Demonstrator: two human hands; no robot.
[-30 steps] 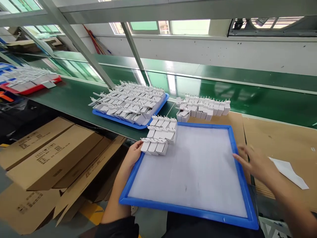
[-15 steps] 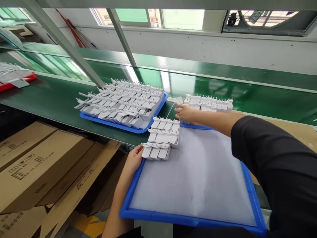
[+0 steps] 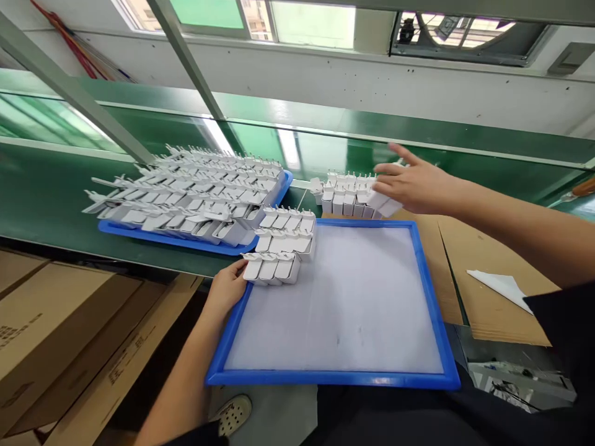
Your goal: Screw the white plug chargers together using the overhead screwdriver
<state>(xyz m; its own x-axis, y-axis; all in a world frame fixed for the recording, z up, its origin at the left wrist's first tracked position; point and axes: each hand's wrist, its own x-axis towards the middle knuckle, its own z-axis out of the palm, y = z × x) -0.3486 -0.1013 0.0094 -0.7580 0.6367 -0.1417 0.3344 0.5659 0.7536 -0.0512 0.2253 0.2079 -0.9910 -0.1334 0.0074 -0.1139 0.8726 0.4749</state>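
A blue-rimmed tray (image 3: 332, 379) with a pale flat bottom lies in front of me. My left hand (image 3: 227, 286) grips its left rim, fingertips beside the front row of white plug adapters (image 3: 274, 267). These adapters stand in short rows at the tray's far left corner, pins up. Beyond the far rim is another block of white plug adapters (image 3: 346, 197). At its right end is my right hand (image 3: 416, 183), slightly blurred, fingers stretched and apart. A tilted white adapter (image 3: 387, 203) shows just below those fingers; firm hold on it cannot be made out.
A second blue tray (image 3: 176, 240), heaped with white adapters, is on the green bench (image 3: 41, 186) at left. Cardboard boxes (image 3: 69, 322) stand below it. Cardboard sheets (image 3: 493, 248) with a white paper piece (image 3: 502, 286) lie at right. A metal post (image 3: 186, 62) rises behind.
My right hand has moved right, from the left end of the far adapter block to its right end. My left hand stays at the tray's rim. The view has shifted right.
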